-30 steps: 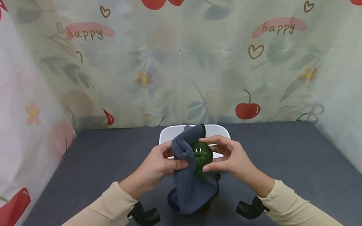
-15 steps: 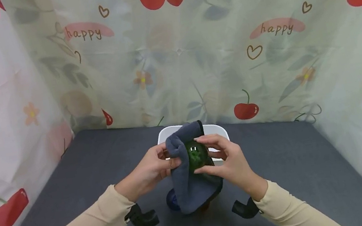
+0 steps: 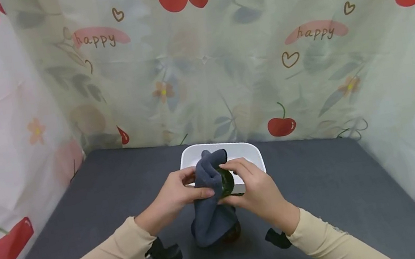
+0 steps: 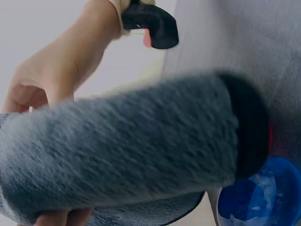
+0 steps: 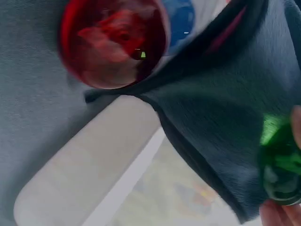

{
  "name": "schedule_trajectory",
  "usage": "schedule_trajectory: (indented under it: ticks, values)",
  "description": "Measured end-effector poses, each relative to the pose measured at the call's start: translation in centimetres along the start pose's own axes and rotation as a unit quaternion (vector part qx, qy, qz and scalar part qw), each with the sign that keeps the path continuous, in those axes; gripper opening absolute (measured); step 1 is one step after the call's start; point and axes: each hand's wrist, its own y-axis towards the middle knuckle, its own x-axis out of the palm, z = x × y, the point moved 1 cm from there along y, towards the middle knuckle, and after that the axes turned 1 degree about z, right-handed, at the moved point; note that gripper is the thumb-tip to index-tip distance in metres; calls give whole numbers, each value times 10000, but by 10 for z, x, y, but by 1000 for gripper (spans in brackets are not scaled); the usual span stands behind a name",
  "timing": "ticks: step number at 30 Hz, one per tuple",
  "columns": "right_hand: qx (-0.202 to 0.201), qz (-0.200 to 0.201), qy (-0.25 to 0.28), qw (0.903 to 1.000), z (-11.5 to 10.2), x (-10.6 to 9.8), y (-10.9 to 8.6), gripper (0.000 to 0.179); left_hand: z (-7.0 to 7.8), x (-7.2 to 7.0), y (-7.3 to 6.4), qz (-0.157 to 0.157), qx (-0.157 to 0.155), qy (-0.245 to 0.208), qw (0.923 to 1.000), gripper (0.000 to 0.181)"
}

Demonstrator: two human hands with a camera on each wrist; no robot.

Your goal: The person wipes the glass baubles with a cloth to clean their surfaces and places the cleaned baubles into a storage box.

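My left hand (image 3: 179, 194) grips a dark grey fleecy cloth (image 3: 211, 222), its thumb in front. The cloth hangs down in folds, a black trim along its edge. My right hand (image 3: 260, 191) holds a see-through green ball (image 3: 227, 181) between thumb and fingers, its left side covered by the cloth. In the right wrist view the green ball (image 5: 282, 169) lies against the cloth (image 5: 221, 113). The left wrist view shows the cloth (image 4: 122, 146) bunched in a thick fold across the left hand (image 4: 51, 77).
Behind the hands stands a white tray (image 3: 249, 148) on the dark grey table (image 3: 314, 185). Below the cloth a see-through red ball (image 5: 113, 42) sits beside a blue one (image 5: 179, 23). A black wrist camera mount (image 3: 164, 253) sticks out under the left wrist.
The right hand has moved slightly left with the green ball, more of which is now behind cloth. The cloth's top has dropped and folded in, and the blue ball is now hidden in the head view.
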Motion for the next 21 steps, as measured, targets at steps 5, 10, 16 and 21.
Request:
schedule_trajectory:
  ticks: [5, 10, 16, 21]
  values:
    - [-42, -280, -303, 9991, 0, -2, 2, 69, -2, 1, -1, 303, 28, -115, 9995, 47]
    - [589, 158, 2121, 9753, 8, -2, 0, 73, -3, 0, 2, -21, 114, -1335, 9910, 47]
    - [-38, 151, 334, 9993, 3, -1, -1, 71, -4, -1, 4, -181, 213, -994, 9947, 51]
    - [250, 3, 837, 9962, 4, -1, -2, 69, -11, -3, 2, 38, 29, -1199, 9928, 38]
